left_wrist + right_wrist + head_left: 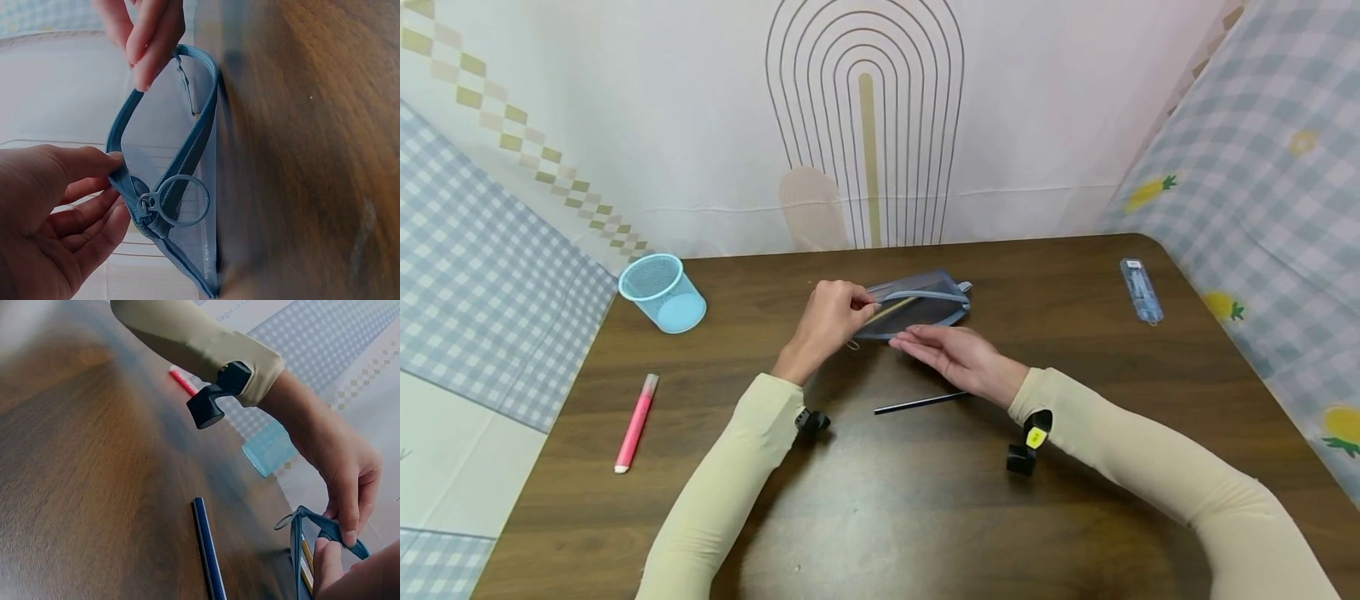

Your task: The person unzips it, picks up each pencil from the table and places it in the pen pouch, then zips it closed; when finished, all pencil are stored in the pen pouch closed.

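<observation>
The pouch [917,304] lies toward the far middle of the brown surface [880,500], a see-through blue mesh thing with its zip run open along the top. The left hand [829,321] has its grip pinched on the zipper edge at the pouch's left end, thumb and fingers curled round the blue tape, with the ring pull [181,200] hanging just below them. The right hand [958,357] comes in from the near side, and its fingertips [147,47] pinch the opposite stretch of the zipper edge, so the mouth is held spread between the two hands. A yellowish pencil [891,309] shows inside the pouch. On the surface just beside the right hand lies a dark pencil [920,403], apart from the pouch. A pink marker [636,422] lies well off to the left, a light blue mesh cup [662,293] stands at the far left, and a small clear case [1141,290] lies far right.
</observation>
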`<state>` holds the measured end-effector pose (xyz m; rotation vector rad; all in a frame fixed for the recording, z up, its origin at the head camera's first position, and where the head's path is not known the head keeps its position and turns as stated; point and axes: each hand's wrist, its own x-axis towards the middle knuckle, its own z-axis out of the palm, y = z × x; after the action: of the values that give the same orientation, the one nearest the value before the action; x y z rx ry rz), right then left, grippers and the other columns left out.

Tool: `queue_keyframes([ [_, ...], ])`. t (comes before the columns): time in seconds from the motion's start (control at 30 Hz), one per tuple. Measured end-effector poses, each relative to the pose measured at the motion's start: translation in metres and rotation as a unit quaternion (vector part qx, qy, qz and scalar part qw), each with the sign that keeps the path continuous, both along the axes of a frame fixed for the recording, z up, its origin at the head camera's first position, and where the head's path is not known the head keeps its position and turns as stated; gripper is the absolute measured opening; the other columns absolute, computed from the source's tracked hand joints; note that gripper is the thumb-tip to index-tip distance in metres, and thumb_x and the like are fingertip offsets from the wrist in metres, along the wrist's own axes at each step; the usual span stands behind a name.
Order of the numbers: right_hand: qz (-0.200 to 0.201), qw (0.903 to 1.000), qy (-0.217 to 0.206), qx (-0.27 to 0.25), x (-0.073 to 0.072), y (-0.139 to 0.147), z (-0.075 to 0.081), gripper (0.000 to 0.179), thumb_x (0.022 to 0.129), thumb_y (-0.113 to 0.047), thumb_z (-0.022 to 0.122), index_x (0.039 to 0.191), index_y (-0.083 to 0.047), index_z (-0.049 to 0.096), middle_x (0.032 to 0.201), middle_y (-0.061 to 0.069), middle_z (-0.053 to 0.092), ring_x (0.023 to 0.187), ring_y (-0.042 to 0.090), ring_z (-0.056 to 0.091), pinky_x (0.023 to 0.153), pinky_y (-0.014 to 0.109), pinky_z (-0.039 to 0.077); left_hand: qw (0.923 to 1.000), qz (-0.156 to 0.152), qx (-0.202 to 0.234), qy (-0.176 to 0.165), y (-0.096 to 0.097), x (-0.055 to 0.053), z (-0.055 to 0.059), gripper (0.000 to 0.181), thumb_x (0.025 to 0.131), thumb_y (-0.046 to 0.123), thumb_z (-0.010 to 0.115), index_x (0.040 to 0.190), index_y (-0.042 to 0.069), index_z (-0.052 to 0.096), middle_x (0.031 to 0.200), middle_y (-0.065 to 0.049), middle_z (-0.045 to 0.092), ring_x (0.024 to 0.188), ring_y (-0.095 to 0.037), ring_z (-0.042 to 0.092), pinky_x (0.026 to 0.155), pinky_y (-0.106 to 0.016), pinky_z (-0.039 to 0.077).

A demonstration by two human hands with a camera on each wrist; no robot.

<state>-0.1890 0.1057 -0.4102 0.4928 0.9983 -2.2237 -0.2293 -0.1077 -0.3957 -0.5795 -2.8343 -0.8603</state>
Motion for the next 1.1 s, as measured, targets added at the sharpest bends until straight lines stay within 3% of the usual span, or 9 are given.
queue_keyframes([
  [0.17, 0.036, 0.9969, 0.05, 0.048, 0.004, 0.0, -0.002, 0.047, 0.105, -0.001, 0.046, 0.15, 0.009, 0.037, 0.117, 0.02, 0.071, 0.1, 0.023, 0.074, 0.108, 0.033, 0.046, 1.0, -0.003, 0.001, 0.003, 0.0, 0.0, 0.0, 0.012, 0.091, 0.018, 0.075, 0.094, 0.008, 0.082, 0.088, -0.005, 0.079, 0.079, -0.016, 0.071, 0.073, -0.031, 0.057],
  [0.27, 0.124, 0.9635, 0.173, 0.162, 0.008, 0.005, -0.005, 0.036, 0.103, -0.004, 0.053, 0.135, 0.011, 0.053, 0.107, 0.013, 0.074, 0.095, 0.016, 0.073, 0.099, 0.033, 0.055, 0.9999, -0.006, 0.004, 0.01, 0.0, 0.0, 0.0, 0.011, 0.091, 0.017, 0.074, 0.092, 0.009, 0.082, 0.086, -0.004, 0.078, 0.078, -0.015, 0.071, 0.072, -0.031, 0.057],
  [0.33, 0.202, 0.8876, 0.307, 0.278, 0.011, 0.01, -0.005, 0.026, 0.1, -0.009, 0.061, 0.121, 0.006, 0.066, 0.099, 0.007, 0.074, 0.088, 0.009, 0.07, 0.089, 0.028, 0.058, 0.9999, -0.008, 0.005, 0.012, -0.001, 0.0, 0.001, 0.011, 0.091, 0.018, 0.074, 0.091, 0.009, 0.082, 0.085, -0.003, 0.078, 0.078, -0.014, 0.071, 0.071, -0.031, 0.057],
  [0.47, 0.297, 0.6295, 0.549, 0.463, 0.017, 0.02, -0.002, 0.009, 0.09, -0.018, 0.077, 0.094, -0.011, 0.076, 0.086, -0.001, 0.071, 0.077, 0.007, 0.06, 0.07, 0.024, 0.051, 0.9999, -0.006, 0.005, 0.01, -0.002, 0.0, 0.002, 0.011, 0.091, 0.017, 0.074, 0.091, 0.01, 0.082, 0.085, -0.002, 0.078, 0.077, -0.014, 0.071, 0.07, -0.03, 0.057],
  [0.5, 0.311, 0.5746, 0.582, 0.485, 0.019, 0.022, 0.001, 0.009, 0.087, -0.019, 0.079, 0.092, -0.013, 0.075, 0.084, -0.002, 0.069, 0.076, 0.008, 0.059, 0.07, 0.024, 0.049, 0.9999, -0.006, 0.005, 0.008, -0.003, 0.001, 0.002, 0.011, 0.091, 0.017, 0.074, 0.091, 0.01, 0.082, 0.085, -0.003, 0.078, 0.077, -0.014, 0.071, 0.07, -0.03, 0.057],
  [0.57, 0.338, 0.4948, 0.621, 0.506, 0.021, 0.026, 0.003, 0.012, 0.084, -0.02, 0.082, 0.09, -0.013, 0.073, 0.084, -0.002, 0.066, 0.078, 0.01, 0.058, 0.07, 0.025, 0.048, 1.0, -0.005, 0.004, 0.006, -0.003, 0.001, 0.001, 0.011, 0.092, 0.017, 0.074, 0.091, 0.009, 0.082, 0.085, -0.003, 0.078, 0.077, -0.014, 0.071, 0.07, -0.03, 0.057],
  [0.63, 0.365, 0.4499, 0.628, 0.52, 0.024, 0.028, 0.004, 0.016, 0.082, -0.021, 0.083, 0.089, -0.012, 0.072, 0.085, -0.001, 0.063, 0.08, 0.011, 0.056, 0.071, 0.026, 0.047, 1.0, -0.005, 0.004, 0.003, -0.004, 0.001, 0.001, 0.011, 0.092, 0.017, 0.073, 0.091, 0.009, 0.082, 0.085, -0.003, 0.078, 0.076, -0.014, 0.071, 0.07, -0.03, 0.057],
  [0.73, 0.383, 0.4244, 0.624, 0.533, 0.025, 0.029, 0.003, 0.015, 0.082, -0.018, 0.083, 0.085, -0.013, 0.069, 0.084, 0.0, 0.061, 0.081, 0.011, 0.052, 0.071, 0.027, 0.045, 1.0, -0.005, 0.005, 0.002, -0.004, 0.002, 0.0, 0.011, 0.092, 0.017, 0.074, 0.091, 0.009, 0.082, 0.085, -0.004, 0.078, 0.076, -0.014, 0.07, 0.07, -0.03, 0.057],
  [1.1, 0.376, 0.4193, 0.623, 0.543, 0.027, 0.032, -0.005, 0.021, 0.089, -0.01, 0.075, 0.078, -0.015, 0.058, 0.077, -0.004, 0.052, 0.076, 0.01, 0.047, 0.067, 0.024, 0.041, 1.0, -0.007, 0.001, 0.003, -0.006, 0.001, 0.002, 0.012, 0.092, 0.017, 0.073, 0.093, 0.008, 0.081, 0.087, -0.005, 0.078, 0.077, -0.015, 0.07, 0.071, -0.03, 0.057],
])
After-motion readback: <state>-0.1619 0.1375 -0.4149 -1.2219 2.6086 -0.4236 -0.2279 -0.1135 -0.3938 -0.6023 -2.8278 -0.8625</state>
